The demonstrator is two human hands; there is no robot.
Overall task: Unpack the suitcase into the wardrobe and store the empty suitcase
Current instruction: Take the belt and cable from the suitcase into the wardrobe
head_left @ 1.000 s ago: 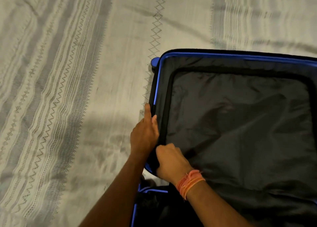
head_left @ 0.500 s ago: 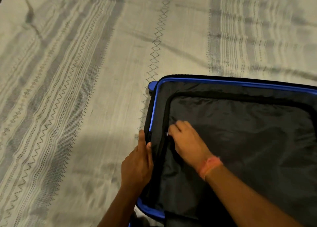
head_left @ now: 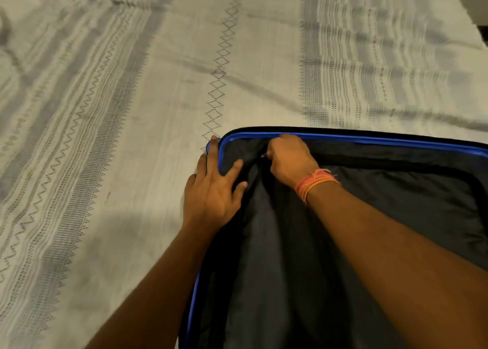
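The right hand [head_left: 289, 161] has travelled from partway along the near side of the lining's zip up to the far corner, and the left hand [head_left: 211, 193] has slid forward along the rim with it. The right hand is now curled into a loose fist, its fingertips pinching a small metal zip pull [head_left: 264, 155] just beneath the blue rim. An orange thread band [head_left: 314, 183] circles that wrist. The left hand lies just beside it, fingers spread and fairly straight. Its forefinger runs along the outside of the rim, and its thumb and another finger press down on the dark fabric inside the edge. The open suitcase [head_left: 369, 140] lies flat under both hands and stretches away to the right of the right forearm. Its black lining [head_left: 396, 203] is bunched into folds between the two hands and under the right arm. Whether anything lies beneath the lining cannot be told. The suitcase rests on a pale patterned bed sheet [head_left: 132, 111] that spreads out to the left of the left hand and beyond both hands.
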